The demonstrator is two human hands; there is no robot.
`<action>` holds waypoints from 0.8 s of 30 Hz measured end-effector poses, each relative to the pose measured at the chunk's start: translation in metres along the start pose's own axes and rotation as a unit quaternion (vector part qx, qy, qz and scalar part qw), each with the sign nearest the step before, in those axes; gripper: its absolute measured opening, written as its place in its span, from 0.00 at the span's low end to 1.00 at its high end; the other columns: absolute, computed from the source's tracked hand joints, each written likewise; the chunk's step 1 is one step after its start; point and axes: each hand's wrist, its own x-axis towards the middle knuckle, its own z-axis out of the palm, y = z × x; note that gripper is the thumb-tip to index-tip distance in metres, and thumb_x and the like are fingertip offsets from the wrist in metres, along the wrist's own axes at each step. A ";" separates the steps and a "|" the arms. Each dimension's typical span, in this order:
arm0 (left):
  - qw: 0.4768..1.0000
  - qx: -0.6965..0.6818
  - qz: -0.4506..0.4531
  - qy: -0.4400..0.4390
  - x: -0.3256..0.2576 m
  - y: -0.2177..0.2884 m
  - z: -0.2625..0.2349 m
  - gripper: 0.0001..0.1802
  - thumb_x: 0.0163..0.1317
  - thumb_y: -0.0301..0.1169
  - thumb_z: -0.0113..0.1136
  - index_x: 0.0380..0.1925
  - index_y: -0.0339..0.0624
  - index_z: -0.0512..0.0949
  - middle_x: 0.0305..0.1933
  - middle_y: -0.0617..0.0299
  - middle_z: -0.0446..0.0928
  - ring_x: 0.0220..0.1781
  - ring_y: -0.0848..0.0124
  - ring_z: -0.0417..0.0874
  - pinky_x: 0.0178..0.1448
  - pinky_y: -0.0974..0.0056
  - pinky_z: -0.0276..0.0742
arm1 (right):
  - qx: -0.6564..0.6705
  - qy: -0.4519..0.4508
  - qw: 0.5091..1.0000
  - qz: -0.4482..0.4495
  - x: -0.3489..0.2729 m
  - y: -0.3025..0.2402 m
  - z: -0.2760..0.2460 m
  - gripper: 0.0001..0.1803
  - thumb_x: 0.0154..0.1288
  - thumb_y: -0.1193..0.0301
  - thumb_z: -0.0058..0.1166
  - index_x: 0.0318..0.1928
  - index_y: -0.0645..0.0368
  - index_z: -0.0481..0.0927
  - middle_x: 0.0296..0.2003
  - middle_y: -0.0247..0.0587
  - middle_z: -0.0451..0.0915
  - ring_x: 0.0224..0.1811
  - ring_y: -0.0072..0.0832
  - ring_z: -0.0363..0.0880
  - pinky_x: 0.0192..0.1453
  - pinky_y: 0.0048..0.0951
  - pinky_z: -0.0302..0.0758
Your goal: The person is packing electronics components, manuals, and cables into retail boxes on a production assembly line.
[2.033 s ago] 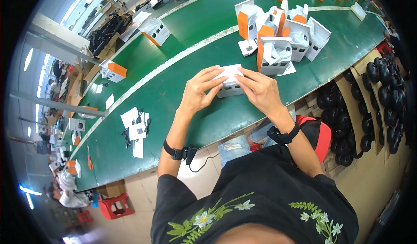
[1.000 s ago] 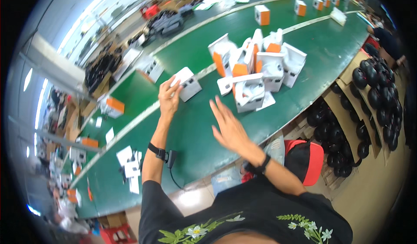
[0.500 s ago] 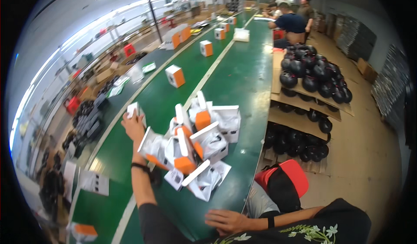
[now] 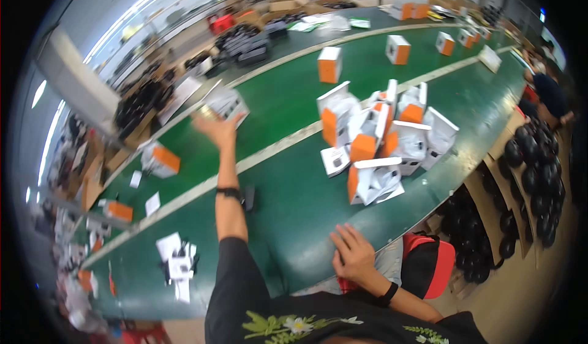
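Observation:
My left hand (image 4: 214, 128) reaches over the green belt, blurred by motion. It is against the near side of an open white box (image 4: 231, 104) with its flap raised; whether the fingers grip it is unclear. My right hand (image 4: 354, 257) lies on the table's near edge, fingers stretched out and holding nothing. Between and beyond the hands sits a cluster of open white-and-orange boxes (image 4: 365, 142) with white wrapping inside. A small white printed card or box (image 4: 335, 160) lies at its left side. Near my left wrist is a dark rectangular object (image 4: 248, 198).
Closed white-and-orange boxes (image 4: 330, 65) stand along the belt. Another open box (image 4: 161, 159) is at left, near loose papers (image 4: 179, 264). A red-and-black cap (image 4: 429, 267) is beside the table edge. Black round items (image 4: 533, 178) fill cardboard layers at right. People sit far right.
The view has swung left. My left hand has moved from a white box near the cluster to an open box farther left along the belt. My right hand stays at the table edge.

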 end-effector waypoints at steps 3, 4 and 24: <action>0.977 -0.046 -0.137 -0.154 -0.002 -0.004 0.004 0.67 0.37 0.45 0.98 0.75 0.29 0.70 0.70 0.38 0.82 0.70 0.45 0.85 0.73 0.48 0.81 | -0.018 0.015 1.000 0.017 -0.006 -0.002 0.002 0.26 0.59 0.73 0.66 0.60 0.60 0.89 0.65 0.51 0.86 0.71 0.53 0.84 0.69 0.49 0.84; 0.978 -0.040 -0.144 -0.146 -0.005 -0.007 -0.006 0.67 0.37 0.45 0.98 0.75 0.29 0.70 0.70 0.38 0.82 0.70 0.45 0.85 0.73 0.48 0.81 | -0.011 0.020 1.000 0.014 -0.006 -0.003 0.001 0.26 0.59 0.74 0.66 0.60 0.60 0.90 0.65 0.51 0.86 0.70 0.53 0.84 0.68 0.49 0.84; 0.985 -0.019 -0.119 -0.127 -0.134 0.016 -0.468 0.33 0.58 0.44 0.86 0.60 0.40 0.89 0.62 0.43 0.89 0.66 0.47 0.88 0.68 0.51 0.83 | 0.390 -0.187 0.898 0.078 0.067 -0.050 0.040 0.47 0.53 0.68 0.89 0.69 0.65 0.74 0.57 0.50 0.90 0.58 0.37 0.91 0.65 0.37 0.84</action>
